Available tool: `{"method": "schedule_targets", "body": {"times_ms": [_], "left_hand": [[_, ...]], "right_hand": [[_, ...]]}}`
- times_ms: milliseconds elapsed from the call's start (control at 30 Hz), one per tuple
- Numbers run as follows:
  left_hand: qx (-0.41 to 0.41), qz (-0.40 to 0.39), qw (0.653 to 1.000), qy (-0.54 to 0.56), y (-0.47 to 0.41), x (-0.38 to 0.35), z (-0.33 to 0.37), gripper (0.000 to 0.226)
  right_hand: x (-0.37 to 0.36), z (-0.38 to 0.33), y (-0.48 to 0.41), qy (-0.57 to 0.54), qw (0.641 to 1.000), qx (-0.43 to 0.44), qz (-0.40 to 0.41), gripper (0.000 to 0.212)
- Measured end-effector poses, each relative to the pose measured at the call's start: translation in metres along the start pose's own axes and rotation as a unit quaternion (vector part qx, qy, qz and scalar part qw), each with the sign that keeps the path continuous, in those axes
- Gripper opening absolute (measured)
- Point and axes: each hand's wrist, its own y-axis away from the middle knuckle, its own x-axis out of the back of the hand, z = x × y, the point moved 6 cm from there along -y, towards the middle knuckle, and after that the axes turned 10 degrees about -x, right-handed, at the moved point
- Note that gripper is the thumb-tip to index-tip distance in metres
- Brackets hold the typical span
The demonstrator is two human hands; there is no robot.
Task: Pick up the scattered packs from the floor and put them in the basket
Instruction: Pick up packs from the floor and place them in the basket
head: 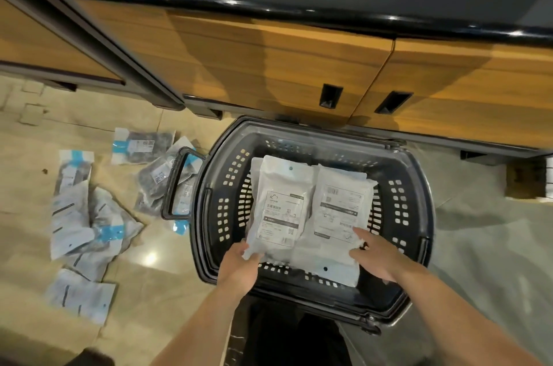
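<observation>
OK, basket (209,216) sits on the floor (27,249), just in front of a wooden cabinet (269,72); its handle (176,186) is folded out to the left. Three white packs are inside. The left pack (278,201) and right pack (341,204) lie side by side, labels up. A third pack (326,264) lies under their near ends.

Left hand (239,267) grips the near-left corner of the left pack, fingers curled around the edge. Right hand (377,255) is at the near-right corner of the right pack: index finger on top, thumb below, pack edge crumpled between them, so a pinch.

Floor packs (71,216) are scattered left of the basket, some overlapping, several with blue strips. One pack (155,177) lies partly under the handle and another (140,144) is nearer the cabinet. A further one (80,297) lies near the bottom left.
</observation>
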Motion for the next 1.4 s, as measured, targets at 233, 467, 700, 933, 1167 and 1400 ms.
{"method": "schedule_targets", "body": {"times_ms": [233, 467, 700, 933, 1167, 1400], "left_hand": [[-0.061, 0.138, 0.985, 0.078, 0.025, 0.061, -0.020, 0.022], [-0.011, 0.240, 0.961, 0.134, 0.032, 0.145, -0.081, 0.019], [0.072, 0.208, 0.951, 0.219, 0.009, 0.199, -0.189, 0.019], [0.157, 0.144, 0.930, 0.299, -0.025, 0.296, -0.319, 0.036], [0.222, 0.170, 0.888, 0.366, -0.066, 0.395, -0.448, 0.025], [0.236, 0.210, 0.868, 0.382, -0.136, 0.437, -0.502, 0.018]], "right_hand": [[0.009, -0.052, 0.038, 0.098, 0.983, 0.039, 0.152, 0.042], [0.000, -0.130, 0.089, 0.084, 0.969, 0.115, 0.200, 0.058], [-0.055, -0.237, 0.119, -0.047, 0.951, 0.205, 0.226, 0.017], [-0.176, -0.426, 0.140, 0.039, 0.926, 0.300, 0.225, 0.014], [-0.353, -0.578, 0.109, 0.111, 0.935, 0.304, 0.148, 0.013], [-0.487, -0.645, 0.033, 0.201, 0.946, 0.242, 0.076, 0.022]]}}
